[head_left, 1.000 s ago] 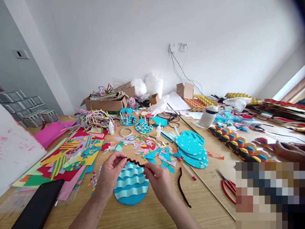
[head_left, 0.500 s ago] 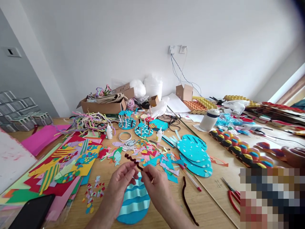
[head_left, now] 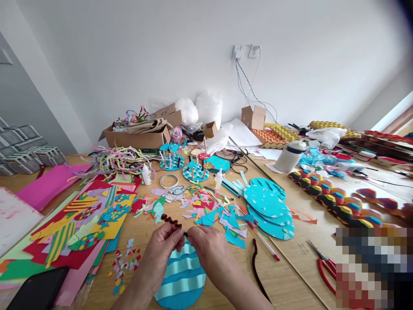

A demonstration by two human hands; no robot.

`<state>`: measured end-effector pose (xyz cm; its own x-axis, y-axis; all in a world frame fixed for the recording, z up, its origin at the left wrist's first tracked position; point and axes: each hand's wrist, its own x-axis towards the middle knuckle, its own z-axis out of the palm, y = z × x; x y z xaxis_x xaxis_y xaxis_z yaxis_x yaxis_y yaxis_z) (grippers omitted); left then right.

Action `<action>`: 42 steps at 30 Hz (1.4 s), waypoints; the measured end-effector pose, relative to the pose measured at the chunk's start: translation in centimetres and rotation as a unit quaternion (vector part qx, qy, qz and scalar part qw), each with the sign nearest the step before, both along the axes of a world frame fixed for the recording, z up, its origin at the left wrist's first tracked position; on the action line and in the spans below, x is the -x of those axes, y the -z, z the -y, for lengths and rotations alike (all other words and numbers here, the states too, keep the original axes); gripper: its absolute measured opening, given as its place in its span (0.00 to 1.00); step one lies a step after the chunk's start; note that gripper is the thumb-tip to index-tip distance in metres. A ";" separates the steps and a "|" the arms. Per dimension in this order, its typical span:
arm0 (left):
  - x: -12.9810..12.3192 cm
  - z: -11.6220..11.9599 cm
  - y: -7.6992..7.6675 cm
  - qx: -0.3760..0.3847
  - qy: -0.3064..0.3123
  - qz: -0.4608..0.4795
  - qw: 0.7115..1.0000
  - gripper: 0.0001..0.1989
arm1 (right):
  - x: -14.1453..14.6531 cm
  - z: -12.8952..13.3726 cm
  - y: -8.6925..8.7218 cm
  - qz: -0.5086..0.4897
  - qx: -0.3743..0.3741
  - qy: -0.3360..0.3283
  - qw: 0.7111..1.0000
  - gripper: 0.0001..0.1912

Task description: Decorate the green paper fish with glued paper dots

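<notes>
A dark brown pipe cleaner (head_left: 171, 221), coiled in a spiral along its far end, is pinched between the fingers of my left hand (head_left: 166, 247). My right hand (head_left: 206, 249) grips the same pipe cleaner close by, its fingertips nearly meeting the left ones. Below both hands lies a blue oval base (head_left: 182, 282) with wavy light-blue paper strips across it, partly covered by the hands. To the right of my right forearm, another brown pipe cleaner (head_left: 256, 267) rests loose on the table, slightly bent.
Paper scraps (head_left: 222, 217) and fish cutouts (head_left: 158, 209) spread beyond my hands. Glue bottles (head_left: 218, 179) stand farther back. Stacked blue ovals (head_left: 269, 206), a thin stick (head_left: 297, 271) and red-handled scissors (head_left: 325, 269) lie right; a phone (head_left: 41, 288) and coloured paper (head_left: 77, 254) lie left.
The right hand has turned over the pipe cleaner and closed in beside the left. The coiled end has shifted slightly left and down, and the camera view has tilted a little.
</notes>
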<state>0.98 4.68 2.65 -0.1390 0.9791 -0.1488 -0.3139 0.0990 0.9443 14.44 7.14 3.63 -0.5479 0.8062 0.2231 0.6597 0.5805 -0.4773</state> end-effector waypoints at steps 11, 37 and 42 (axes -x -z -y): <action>-0.4 0.2 0.1 0.023 -0.005 0.079 0.997 0.11 | 0.8 -0.1 1.8 -0.383 0.346 0.021 0.856 0.05; -0.5 0.1 0.4 0.015 0.011 0.026 0.999 0.10 | 0.2 0.0 2.6 -0.314 0.147 0.041 0.937 0.08; 0.2 -0.3 0.1 -0.010 0.017 -0.091 0.996 0.11 | 0.0 -0.5 2.8 -0.390 0.192 0.040 0.900 0.06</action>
<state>0.80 4.93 2.58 -0.1280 0.9861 -0.1056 -0.1344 0.0883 0.9870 14.44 7.60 0.82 -0.2821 0.9356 0.2124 0.0689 0.2405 -0.9682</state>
